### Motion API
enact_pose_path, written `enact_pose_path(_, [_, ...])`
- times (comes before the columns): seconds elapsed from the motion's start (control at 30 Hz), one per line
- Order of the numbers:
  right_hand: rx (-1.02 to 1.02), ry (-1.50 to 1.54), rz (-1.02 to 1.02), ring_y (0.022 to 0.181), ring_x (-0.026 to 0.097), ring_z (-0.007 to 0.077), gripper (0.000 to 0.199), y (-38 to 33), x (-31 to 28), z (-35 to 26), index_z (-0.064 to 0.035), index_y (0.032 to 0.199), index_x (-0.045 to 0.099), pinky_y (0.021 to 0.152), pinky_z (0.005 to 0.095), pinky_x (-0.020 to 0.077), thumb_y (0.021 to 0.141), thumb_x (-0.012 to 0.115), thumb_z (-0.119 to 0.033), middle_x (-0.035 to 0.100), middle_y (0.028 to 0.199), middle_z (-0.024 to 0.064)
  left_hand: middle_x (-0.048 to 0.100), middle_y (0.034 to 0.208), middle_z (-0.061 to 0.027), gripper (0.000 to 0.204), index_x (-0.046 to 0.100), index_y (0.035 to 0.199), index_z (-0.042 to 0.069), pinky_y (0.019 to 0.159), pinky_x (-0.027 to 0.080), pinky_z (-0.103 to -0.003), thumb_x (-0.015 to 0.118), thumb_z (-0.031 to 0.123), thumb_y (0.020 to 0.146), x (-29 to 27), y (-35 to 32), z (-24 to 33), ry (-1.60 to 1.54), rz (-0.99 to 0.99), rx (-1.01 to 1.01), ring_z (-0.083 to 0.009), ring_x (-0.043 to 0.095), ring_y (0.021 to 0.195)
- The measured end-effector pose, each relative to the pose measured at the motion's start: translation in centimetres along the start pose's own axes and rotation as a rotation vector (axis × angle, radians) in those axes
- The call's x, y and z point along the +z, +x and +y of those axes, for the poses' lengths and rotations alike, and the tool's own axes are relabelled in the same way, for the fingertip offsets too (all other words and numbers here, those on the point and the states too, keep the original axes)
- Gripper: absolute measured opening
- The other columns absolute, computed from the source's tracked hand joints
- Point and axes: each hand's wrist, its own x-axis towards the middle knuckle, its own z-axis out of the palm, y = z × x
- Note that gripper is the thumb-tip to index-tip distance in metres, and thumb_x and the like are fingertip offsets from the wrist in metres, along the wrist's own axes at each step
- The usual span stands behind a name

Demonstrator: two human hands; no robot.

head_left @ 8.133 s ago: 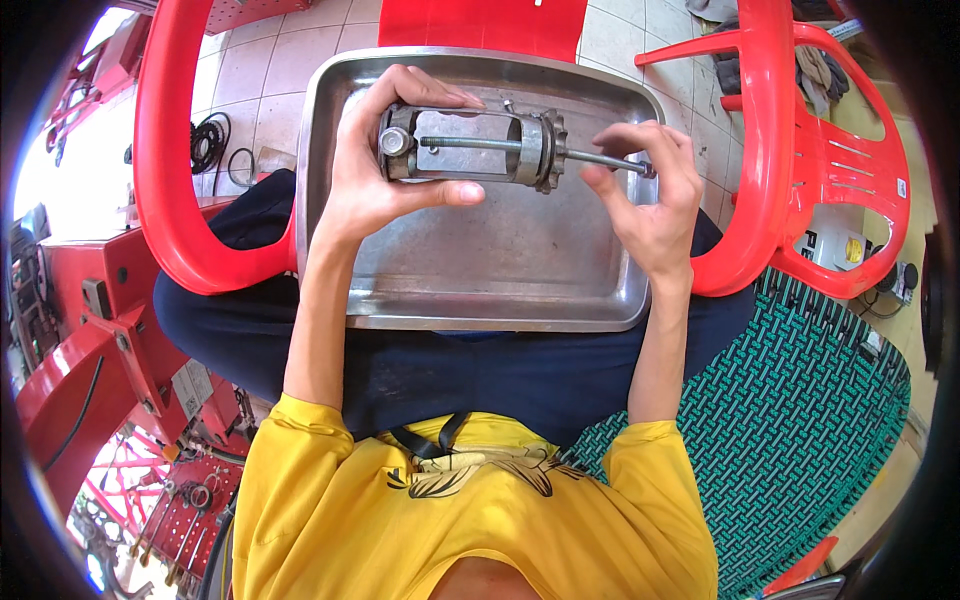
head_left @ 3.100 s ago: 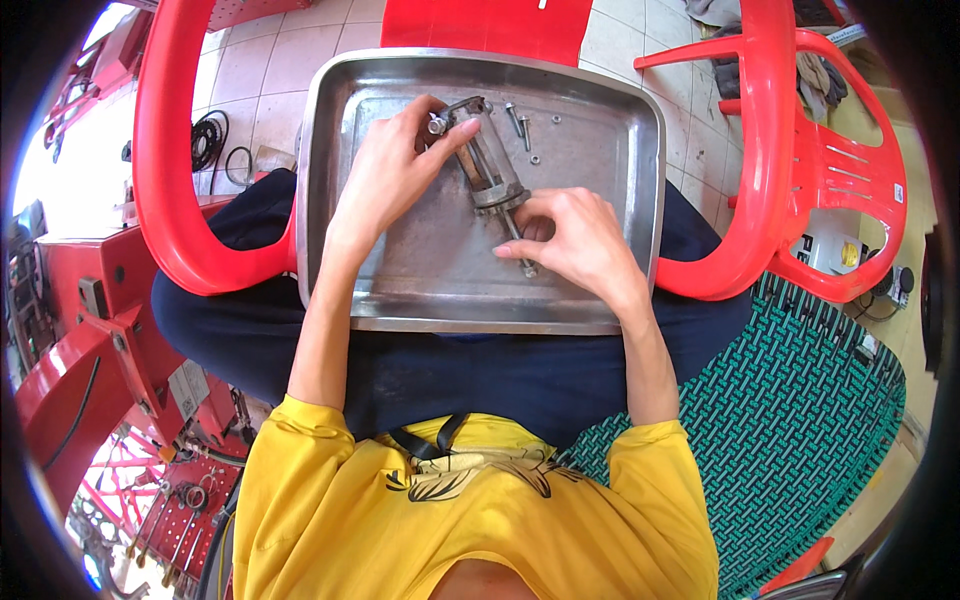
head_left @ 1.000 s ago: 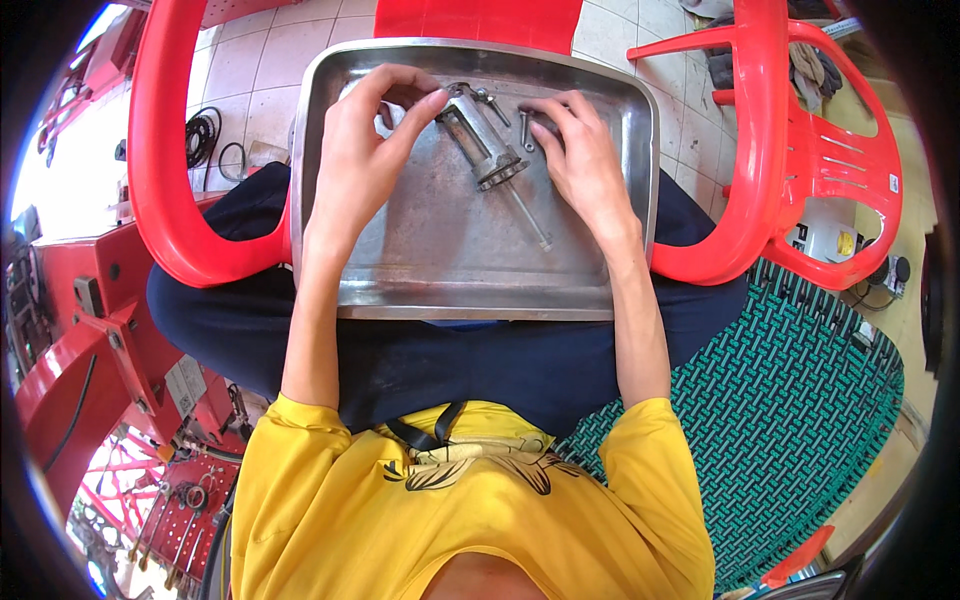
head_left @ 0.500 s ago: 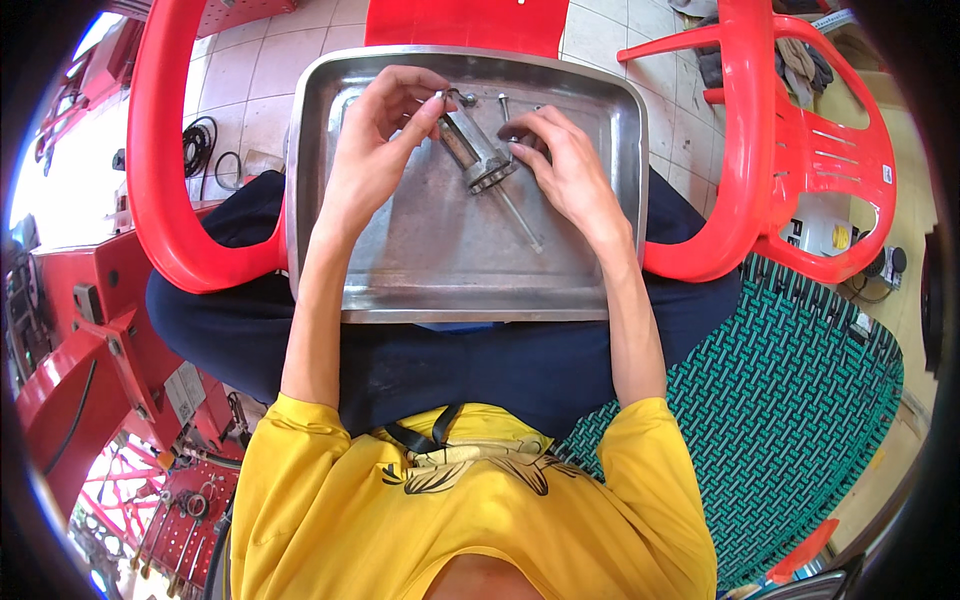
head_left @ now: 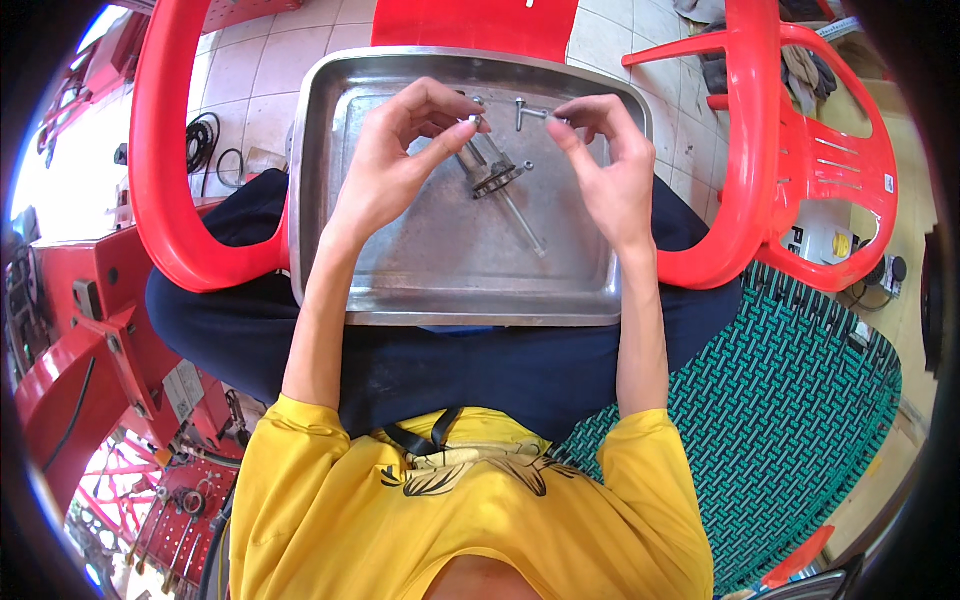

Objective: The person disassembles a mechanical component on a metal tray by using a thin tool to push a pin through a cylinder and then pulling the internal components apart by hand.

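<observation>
A metal cylinder assembly (head_left: 490,172) with a toothed round flange and a thin rod lies slantwise in a steel tray (head_left: 450,312) on my lap. My left hand (head_left: 405,140) is over its upper end, thumb and index finger pinched together. A tiny pale bit shows at those fingertips, too small to name. To the right, my right hand (head_left: 610,150) pinches a small bolt (head_left: 537,113) that points left. Just left of it, another bolt (head_left: 519,115) lies upright in view on the tray. A small nut (head_left: 528,166) rests beside the flange.
A red plastic chair (head_left: 700,240) surrounds the tray, its arms on both sides. Another red chair (head_left: 835,160) stands at right, above a green woven seat (head_left: 790,420). Red metal machinery (head_left: 90,320) is on the left. A black cable coil (head_left: 200,145) lies on the tiled floor.
My right hand has moved right, away from the assembly, with a bolt in its fingertips. The left hand has shifted slightly right and down. The nut beside the flange now shows.
</observation>
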Motion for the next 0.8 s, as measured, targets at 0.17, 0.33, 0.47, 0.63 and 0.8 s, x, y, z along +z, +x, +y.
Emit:
enact_pose_path(0.17, [-0.173,0.004,-0.021,0.086,0.072,0.0197,0.017,-0.8,0.7,-2.1,-0.0048,0.101,0.076,0.076,0.0322,0.0546,0.084,0.081,-0.004,0.074,0.096,0.0062,0.076,0.102,-0.0056,0.013,0.074,0.106,0.004,0.085,0.054,-0.029,0.076,0.01,0.095,0.1,0.1,-0.1,0.076,-0.012,0.021,-0.0144,0.07,0.093])
enact_pose_path(0.33, [-0.208,0.021,-0.02,0.087,0.073,0.0208,0.018,-1.2,1.0,-2.0,-0.0047,0.1,0.077,0.077,0.0332,0.0573,0.082,0.082,-0.003,0.074,0.096,0.0069,0.076,0.101,-0.0059,0.012,0.077,0.103,0.004,0.082,0.054,-0.03,0.078,0.011,0.093,0.2,-0.1,-0.2,0.093,-0.037,0.017,-0.0142,0.068,0.088])
enact_pose_path(0.47, [-0.26,0.009,-0.001,0.085,0.073,0.02,0.019,-1.1,1.0,-1.8,-0.0048,0.098,0.077,0.075,0.033,0.0572,0.08,0.085,-0.004,0.076,0.094,0.0068,0.074,0.106,-0.0074,0.013,0.073,0.105,0.001,0.091,0.054,-0.031,0.076,0.006,0.093,0.1,-0.2,0.1,0.122,-0.077,-0.014,-0.0143,0.068,0.097])
enact_pose_path(0.63, [-0.106,0.019,0.013,0.081,0.072,0.0185,0.019,-1.5,1.0,-2.0,-0.0052,0.095,0.076,0.073,0.031,0.0556,0.08,0.087,-0.01,0.076,0.086,0.0075,0.073,0.103,-0.0076,0.012,0.073,0.104,0.0,0.089,0.054,-0.031,0.076,0.005,0.093,0.1,-0.2,0.5,0.139,-0.08,0.016,-0.0143,0.067,0.095])
enact_pose_path(0.8, [-0.007,0.027,-0.062,0.075,0.071,0.0202,0.02,-1.5,0.8,-1.7,-0.0034,0.093,0.074,0.072,0.0326,0.0536,0.087,0.084,-0.02,0.075,0.081,0.0096,0.075,0.095,-0.0065,0.01,0.074,0.098,0.002,0.076,0.052,-0.03,0.079,0.006,0.09,0.5,-0.2,0.5,0.164,-0.034,0.121,-0.0146,0.064,0.081])
